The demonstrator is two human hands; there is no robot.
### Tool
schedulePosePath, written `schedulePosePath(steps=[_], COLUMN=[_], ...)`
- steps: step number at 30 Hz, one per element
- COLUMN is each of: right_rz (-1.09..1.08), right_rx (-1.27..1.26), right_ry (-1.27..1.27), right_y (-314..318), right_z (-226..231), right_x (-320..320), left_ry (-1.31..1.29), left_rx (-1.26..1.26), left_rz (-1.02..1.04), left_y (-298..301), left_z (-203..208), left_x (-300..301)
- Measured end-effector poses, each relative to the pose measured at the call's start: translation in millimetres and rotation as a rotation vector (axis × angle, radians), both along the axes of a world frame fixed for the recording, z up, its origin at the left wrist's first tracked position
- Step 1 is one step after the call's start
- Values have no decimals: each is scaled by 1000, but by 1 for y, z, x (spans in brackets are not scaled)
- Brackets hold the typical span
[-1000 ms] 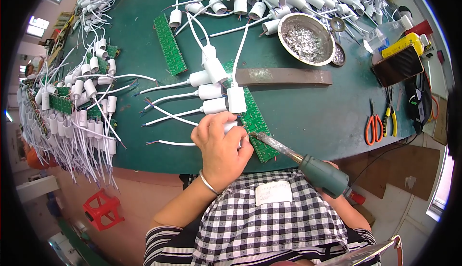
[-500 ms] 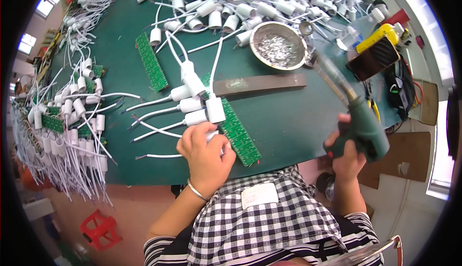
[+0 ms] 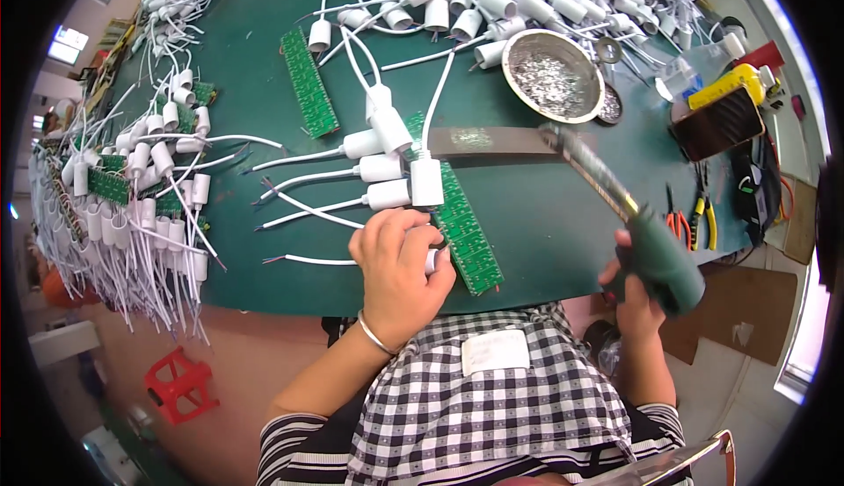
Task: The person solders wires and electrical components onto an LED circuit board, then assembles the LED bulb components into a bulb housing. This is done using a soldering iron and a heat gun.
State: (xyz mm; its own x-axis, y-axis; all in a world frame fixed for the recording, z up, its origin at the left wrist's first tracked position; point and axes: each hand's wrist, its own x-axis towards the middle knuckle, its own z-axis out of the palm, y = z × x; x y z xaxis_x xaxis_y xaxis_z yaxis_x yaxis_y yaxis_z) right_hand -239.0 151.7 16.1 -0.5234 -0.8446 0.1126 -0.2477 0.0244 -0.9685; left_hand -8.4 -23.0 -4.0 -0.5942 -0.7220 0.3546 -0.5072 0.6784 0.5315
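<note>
My left hand (image 3: 400, 266) is closed round a white cylindrical cap with a cable (image 3: 431, 262), beside the lower left edge of a green circuit board (image 3: 470, 240). Above the hand, several white caps (image 3: 388, 193) lie along the board's left side, their cables pointing left. One square-looking white cap (image 3: 427, 183) overlaps the board. My right hand (image 3: 639, 301) grips a green soldering gun (image 3: 664, 262) by its handle. Its long metal tip points up and left, at the right end of a flat metal bar (image 3: 505, 141); whether they touch I cannot tell.
A metal bowl of silvery bits (image 3: 519, 45) stands behind the bar. Another green board (image 3: 309, 82) lies at the upper left. Heaps of white cabled caps (image 3: 536, 7) fill the back and left side. Pliers (image 3: 699, 213), a dark box (image 3: 716, 126) and a yellow bottle (image 3: 725, 89) are at right.
The soldering gun's tip has moved from beside the bowl down to the metal bar's right end. My left hand keeps its place at the board. The whole view has shifted a little.
</note>
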Motion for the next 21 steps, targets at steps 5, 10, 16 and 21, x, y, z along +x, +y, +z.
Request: schedulePosePath(steps=[5,10,16,21], right_rz=[72,307,271,285], right_rx=[113,271,204,181], right_ry=[-315,21,-28,68], right_y=[23,54,19,26], right_z=[-10,-41,-6,-22], right_x=[27,20,33,31], left_ry=[-22,-40,-63,-124], left_rx=[-50,-56,18,6], left_rz=[-20,-26,-72,-133], left_y=[1,0,-5,-12], left_z=[-2,3,9,17], left_x=[2,3,2,1])
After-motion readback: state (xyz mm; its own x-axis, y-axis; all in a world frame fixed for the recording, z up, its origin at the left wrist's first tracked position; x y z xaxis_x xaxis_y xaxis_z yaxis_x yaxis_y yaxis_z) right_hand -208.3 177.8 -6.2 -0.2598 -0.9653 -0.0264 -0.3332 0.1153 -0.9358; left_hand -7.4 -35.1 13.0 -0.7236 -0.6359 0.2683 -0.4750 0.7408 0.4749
